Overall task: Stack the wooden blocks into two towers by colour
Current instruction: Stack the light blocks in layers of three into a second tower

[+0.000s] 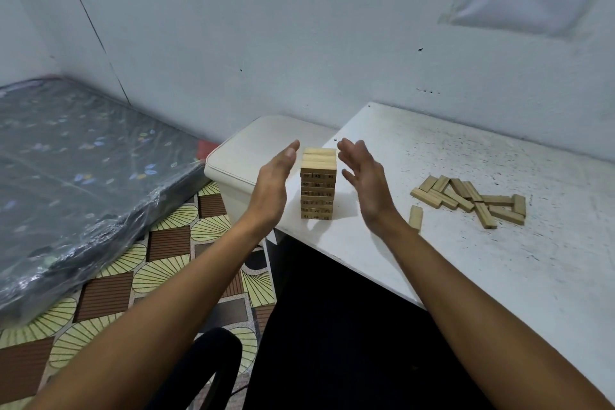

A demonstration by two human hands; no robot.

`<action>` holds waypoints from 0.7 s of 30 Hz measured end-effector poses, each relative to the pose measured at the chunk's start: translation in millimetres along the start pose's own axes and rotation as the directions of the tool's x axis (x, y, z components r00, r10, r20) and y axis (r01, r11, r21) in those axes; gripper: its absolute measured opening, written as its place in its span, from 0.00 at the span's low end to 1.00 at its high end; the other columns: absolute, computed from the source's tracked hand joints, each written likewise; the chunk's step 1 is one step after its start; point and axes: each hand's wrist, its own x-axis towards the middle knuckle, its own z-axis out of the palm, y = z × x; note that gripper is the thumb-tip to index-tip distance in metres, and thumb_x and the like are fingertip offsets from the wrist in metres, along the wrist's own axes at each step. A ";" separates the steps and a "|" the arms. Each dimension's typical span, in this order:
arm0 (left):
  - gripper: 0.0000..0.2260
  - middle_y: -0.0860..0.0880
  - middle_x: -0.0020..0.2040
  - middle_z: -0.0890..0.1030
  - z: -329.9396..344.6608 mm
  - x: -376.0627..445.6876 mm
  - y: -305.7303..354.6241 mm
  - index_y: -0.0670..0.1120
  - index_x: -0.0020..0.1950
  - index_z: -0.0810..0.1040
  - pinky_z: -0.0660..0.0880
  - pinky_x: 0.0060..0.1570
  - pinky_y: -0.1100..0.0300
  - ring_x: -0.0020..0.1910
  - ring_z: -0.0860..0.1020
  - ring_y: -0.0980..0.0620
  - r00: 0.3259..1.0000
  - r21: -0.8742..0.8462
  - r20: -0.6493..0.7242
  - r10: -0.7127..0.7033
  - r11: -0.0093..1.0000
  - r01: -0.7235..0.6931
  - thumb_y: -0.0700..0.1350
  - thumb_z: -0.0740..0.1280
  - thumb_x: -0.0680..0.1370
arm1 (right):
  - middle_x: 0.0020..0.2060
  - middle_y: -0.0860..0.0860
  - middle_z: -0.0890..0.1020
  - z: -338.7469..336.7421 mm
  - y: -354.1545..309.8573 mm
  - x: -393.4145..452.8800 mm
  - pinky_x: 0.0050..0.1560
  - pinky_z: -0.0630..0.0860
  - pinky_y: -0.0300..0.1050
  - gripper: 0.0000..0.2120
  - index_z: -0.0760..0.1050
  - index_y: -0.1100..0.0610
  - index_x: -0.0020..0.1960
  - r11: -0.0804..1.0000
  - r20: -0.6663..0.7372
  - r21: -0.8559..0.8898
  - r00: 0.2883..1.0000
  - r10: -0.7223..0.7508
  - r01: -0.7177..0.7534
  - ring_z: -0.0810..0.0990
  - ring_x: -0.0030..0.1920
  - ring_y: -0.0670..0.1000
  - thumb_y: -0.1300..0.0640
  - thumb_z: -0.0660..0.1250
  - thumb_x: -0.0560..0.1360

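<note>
Head view: both hands, left hand (273, 183) and right hand (364, 181), fingers straight, flank the tower (318, 185) without touching; a careless nudge could topple it.

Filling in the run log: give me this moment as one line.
tower: one, standing | left hand: open, beside tower | right hand: open, beside tower | loose blocks: heaped on table

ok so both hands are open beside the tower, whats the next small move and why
Probably reach the right hand over to the loose blocks and pick one up. Both it and the left hand are open and hold nothing, flanking the tower without clearly touching it. The tower looks squared, and many blocks lie unstacked on the table.
</note>
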 end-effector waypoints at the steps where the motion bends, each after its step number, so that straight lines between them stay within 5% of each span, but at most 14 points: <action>1: 0.37 0.52 0.75 0.66 4.6 -2.1 0.1 0.49 0.75 0.67 0.59 0.73 0.60 0.74 0.63 0.57 0.999 -0.036 -0.009 -0.039 0.999 0.039 0.70 0.54 0.71 | 0.73 0.51 0.68 5.5 1.0 -3.7 0.73 0.61 0.47 0.34 0.65 0.57 0.74 0.999 -0.006 0.020 1.000 0.031 -0.031 0.66 0.72 0.46 0.35 0.53 0.77; 3: 0.41 0.52 0.77 0.62 12.4 -2.6 -2.3 0.53 0.75 0.64 0.55 0.75 0.56 0.76 0.59 0.54 0.992 -0.123 -0.011 -0.123 0.985 0.121 0.73 0.51 0.68 | 0.73 0.48 0.68 11.6 7.7 -6.7 0.72 0.60 0.38 0.36 0.64 0.53 0.74 0.997 0.017 0.038 0.998 0.062 -0.062 0.66 0.71 0.41 0.33 0.45 0.74; 5: 0.42 0.53 0.78 0.61 18.5 -3.0 -0.3 0.54 0.77 0.61 0.52 0.76 0.53 0.77 0.58 0.52 0.983 -0.161 -0.007 -0.181 0.971 0.178 0.75 0.49 0.68 | 0.56 0.42 0.78 13.6 14.2 -6.3 0.53 0.68 0.22 0.26 0.71 0.46 0.64 0.995 0.046 0.072 0.997 0.061 -0.064 0.76 0.53 0.28 0.38 0.41 0.79; 7: 0.43 0.52 0.77 0.62 22.8 -4.2 3.1 0.52 0.78 0.59 0.52 0.76 0.52 0.76 0.59 0.53 0.981 -0.207 0.001 -0.192 0.960 0.189 0.75 0.49 0.69 | 0.42 0.39 0.75 17.4 12.1 -7.1 0.36 0.70 0.20 0.24 0.72 0.51 0.59 0.987 0.058 0.138 0.996 0.074 -0.081 0.76 0.34 0.27 0.45 0.39 0.83; 8: 0.42 0.51 0.77 0.62 24.5 -5.0 4.6 0.51 0.78 0.58 0.53 0.76 0.53 0.76 0.59 0.53 0.982 -0.227 0.002 -0.187 0.957 0.182 0.74 0.49 0.71 | 0.41 0.40 0.75 18.7 12.1 -6.8 0.34 0.70 0.21 0.24 0.71 0.52 0.60 0.985 0.052 0.155 0.996 0.074 -0.081 0.76 0.33 0.28 0.45 0.39 0.83; 12: 0.35 0.50 0.74 0.67 29.5 -6.3 5.0 0.51 0.78 0.57 0.64 0.67 0.64 0.72 0.67 0.58 0.986 -0.233 0.027 -0.164 0.958 0.166 0.68 0.44 0.75 | 0.49 0.52 0.83 28.2 13.5 -2.2 0.41 0.77 0.31 0.28 0.77 0.48 0.51 0.989 0.030 0.124 0.997 0.073 -0.076 0.83 0.45 0.40 0.38 0.40 0.81; 15: 0.20 0.57 0.56 0.78 33.8 -7.2 7.5 0.59 0.66 0.64 0.72 0.47 0.73 0.52 0.77 0.69 0.988 -0.215 0.022 -0.153 0.964 0.155 0.61 0.40 0.82 | 0.52 0.55 0.84 33.2 11.7 -2.9 0.56 0.78 0.45 0.30 0.79 0.49 0.50 0.984 0.015 0.146 0.994 0.104 -0.105 0.83 0.53 0.50 0.36 0.41 0.80; 18: 0.20 0.58 0.49 0.79 36.7 -7.1 6.7 0.59 0.50 0.71 0.71 0.45 0.70 0.46 0.79 0.68 0.991 -0.213 0.015 -0.130 0.968 0.131 0.59 0.40 0.82 | 0.52 0.56 0.84 35.6 11.7 -2.6 0.59 0.76 0.51 0.31 0.79 0.49 0.47 0.981 -0.003 0.158 0.994 0.110 -0.108 0.82 0.54 0.53 0.36 0.41 0.80; 21: 0.21 0.59 0.46 0.80 38.4 -8.8 7.9 0.59 0.47 0.72 0.72 0.43 0.72 0.44 0.79 0.69 0.991 -0.233 0.026 -0.133 0.963 0.136 0.59 0.40 0.83 | 0.47 0.54 0.84 35.7 11.6 -1.6 0.55 0.77 0.48 0.31 0.79 0.50 0.46 0.980 -0.012 0.159 0.992 0.126 -0.122 0.83 0.50 0.52 0.37 0.41 0.81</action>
